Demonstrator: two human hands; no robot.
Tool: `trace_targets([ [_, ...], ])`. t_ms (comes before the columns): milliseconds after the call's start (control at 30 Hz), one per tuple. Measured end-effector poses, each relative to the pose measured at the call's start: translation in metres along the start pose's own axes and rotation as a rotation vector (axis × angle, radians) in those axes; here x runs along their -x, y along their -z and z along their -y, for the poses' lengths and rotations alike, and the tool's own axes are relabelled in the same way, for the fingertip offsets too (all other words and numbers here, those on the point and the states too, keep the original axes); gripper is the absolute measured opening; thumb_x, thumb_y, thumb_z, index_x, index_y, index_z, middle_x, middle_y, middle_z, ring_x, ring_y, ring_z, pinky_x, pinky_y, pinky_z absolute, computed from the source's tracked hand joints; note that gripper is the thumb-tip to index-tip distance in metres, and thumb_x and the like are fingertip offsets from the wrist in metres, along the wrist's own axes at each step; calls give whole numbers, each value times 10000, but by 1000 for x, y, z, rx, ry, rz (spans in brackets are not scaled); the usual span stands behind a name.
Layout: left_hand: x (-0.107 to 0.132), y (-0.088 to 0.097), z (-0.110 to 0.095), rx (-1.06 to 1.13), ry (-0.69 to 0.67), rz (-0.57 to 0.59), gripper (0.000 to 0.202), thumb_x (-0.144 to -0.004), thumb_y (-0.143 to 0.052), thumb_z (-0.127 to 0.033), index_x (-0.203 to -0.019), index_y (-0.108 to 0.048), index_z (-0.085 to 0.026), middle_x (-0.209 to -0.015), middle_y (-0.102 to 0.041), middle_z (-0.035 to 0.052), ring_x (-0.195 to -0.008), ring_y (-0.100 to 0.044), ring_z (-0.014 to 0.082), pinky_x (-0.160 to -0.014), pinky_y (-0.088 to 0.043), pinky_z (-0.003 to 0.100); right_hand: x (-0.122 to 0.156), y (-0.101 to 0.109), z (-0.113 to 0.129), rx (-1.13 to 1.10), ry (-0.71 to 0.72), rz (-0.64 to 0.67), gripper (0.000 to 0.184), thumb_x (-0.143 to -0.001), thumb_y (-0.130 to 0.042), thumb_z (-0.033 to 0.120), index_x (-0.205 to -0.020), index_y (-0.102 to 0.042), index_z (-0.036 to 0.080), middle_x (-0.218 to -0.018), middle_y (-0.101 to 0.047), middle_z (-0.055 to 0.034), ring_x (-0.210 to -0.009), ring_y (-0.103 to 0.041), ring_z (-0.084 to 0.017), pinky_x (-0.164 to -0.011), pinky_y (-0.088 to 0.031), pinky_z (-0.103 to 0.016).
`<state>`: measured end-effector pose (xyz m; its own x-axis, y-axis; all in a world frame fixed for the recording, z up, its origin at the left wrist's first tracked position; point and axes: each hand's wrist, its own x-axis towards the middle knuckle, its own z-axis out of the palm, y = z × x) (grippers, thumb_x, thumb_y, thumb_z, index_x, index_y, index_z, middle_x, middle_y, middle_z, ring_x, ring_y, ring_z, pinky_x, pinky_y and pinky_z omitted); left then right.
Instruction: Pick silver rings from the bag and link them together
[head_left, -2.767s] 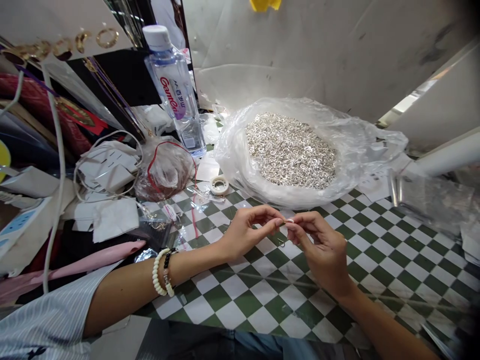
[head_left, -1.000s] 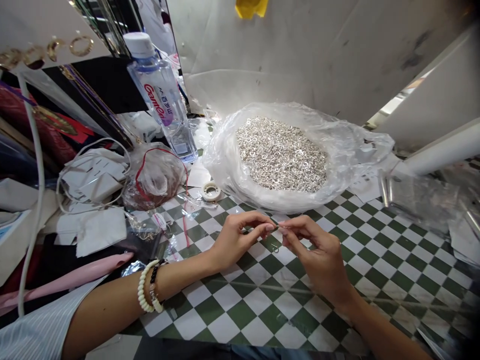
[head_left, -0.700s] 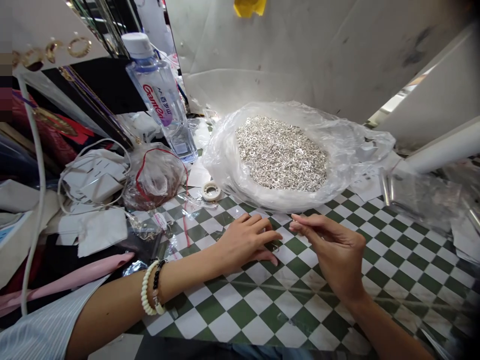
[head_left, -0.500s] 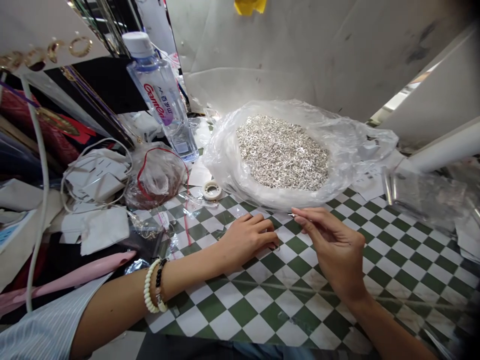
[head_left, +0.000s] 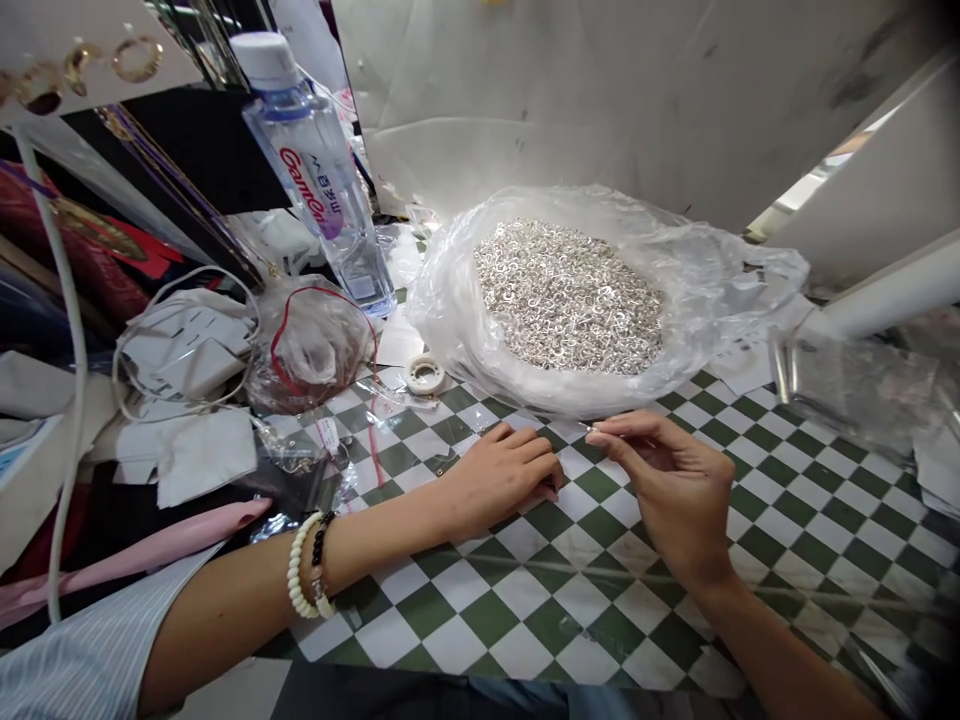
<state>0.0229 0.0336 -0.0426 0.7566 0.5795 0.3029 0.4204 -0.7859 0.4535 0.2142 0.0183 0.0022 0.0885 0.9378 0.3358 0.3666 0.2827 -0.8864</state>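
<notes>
My right hand (head_left: 679,490) pinches a small, thin metal piece (head_left: 587,427) between thumb and fingertips, just in front of the bag. Its exact kind is too small to make out. Resting on the checkered tabletop, my left hand (head_left: 502,478) has its fingers curled under. Whatever those fingers hold, if anything, is hidden; a tiny speck shows by the fingertips. Beyond both hands lies an open clear plastic bag (head_left: 457,300), filled with a heap of small silver metal clasps or rings (head_left: 566,295).
A water bottle (head_left: 319,190) stands left of the bag, near a white tape roll (head_left: 425,375) and a tied plastic bag (head_left: 315,345). Papers, cables and hanging jewellery crowd the left. Clear plastic packets (head_left: 847,385) lie right. A grey panel (head_left: 600,110) rises behind.
The left fingers have curled in more, and the small ring by their tips shows less. The right hand keeps its pinch with little movement. The view has shifted slightly.
</notes>
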Motion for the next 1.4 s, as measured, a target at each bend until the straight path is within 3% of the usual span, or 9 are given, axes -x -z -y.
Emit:
trace_targets([
  [167, -1, 1, 0, 97, 38, 43, 130, -1033, -488, -269, -999, -576, -180, -990, -642, 39, -912, -532, 195, -787, -339, 328, -8, -4, -10, -78, -53, -69, 144, -854, -754, 301, -862, -664, 190, -812, -673, -13, -693, -672, -119, -587, -593, -194],
  [333, -1, 3, -1, 112, 9, 54, 133, -1036, -461, -242, -1001, -570, -175, -1009, -646, 52, -917, -538, 196, -783, -373, 329, -13, -4, -6, -162, -42, -81, 162, -796, -813, 281, -849, -698, 181, -873, -725, -31, -803, -742, -179, -769, -661, -286],
  [567, 1, 6, -2, 327, -68, 15, 239, -1041, -362, -182, -943, -578, -153, -916, -631, 78, -861, -558, 184, -772, -452, 298, -35, 28, 31, 35, -41, 74, 184, -845, -773, 293, -1018, -791, 234, -969, -765, -37, -910, -745, -183, -905, -642, -301],
  [633, 1, 7, -4, 531, -2, -109, 211, -1026, -418, -197, -959, -613, -152, -916, -640, 73, -824, -576, 161, -731, -481, 276, -49, 34, 35, 69, 6, 91, 147, -831, -785, 286, -965, -799, 227, -947, -766, -38, -898, -745, -186, -893, -646, -306],
  [767, 0, 12, -8, 958, 288, -559, 153, -955, -610, -262, -1001, -715, -161, -936, -646, 51, -715, -598, 106, -669, -523, 257, -79, 33, 28, 96, 49, 153, 164, -779, -824, 280, -932, -801, 225, -881, -764, -31, -804, -745, -180, -814, -663, -319],
  [867, -3, 14, -5, 1174, 438, -700, 161, -898, -698, -302, -977, -749, -172, -873, -660, 30, -689, -615, 97, -667, -534, 250, -92, 25, 19, 151, 78, 172, 149, -765, -829, 269, -907, -804, 234, -855, -762, -23, -786, -736, -168, -772, -660, -305],
  [1067, -6, 10, 3, 1492, 443, -632, 213, -836, -783, -360, -921, -762, -165, -717, -684, 10, -678, -641, 96, -723, -546, 242, -98, 16, 9, 133, 77, 170, 143, -808, -782, 236, -949, -801, 232, -919, -765, -22, -839, -731, -152, -809, -647, -282],
  [1267, -4, 9, 4, 1538, 406, -566, 265, -848, -787, -360, -1058, -757, -201, -776, -684, 6, -685, -630, 85, -727, -528, 236, -100, 17, 3, 120, 48, 166, 257, -765, -823, 244, -1019, -787, 229, -950, -759, -30, -853, -728, -162, -825, -647, -300],
  [1400, -4, 11, 3, 1610, 392, -506, 226, -851, -785, -356, -985, -756, -176, -735, -668, 5, -657, -619, 82, -702, -528, 233, -101, 19, 0, 120, 49, 162, 213, -774, -817, 252, -984, -790, 226, -935, -756, -30, -843, -723, -152, -820, -637, -277],
])
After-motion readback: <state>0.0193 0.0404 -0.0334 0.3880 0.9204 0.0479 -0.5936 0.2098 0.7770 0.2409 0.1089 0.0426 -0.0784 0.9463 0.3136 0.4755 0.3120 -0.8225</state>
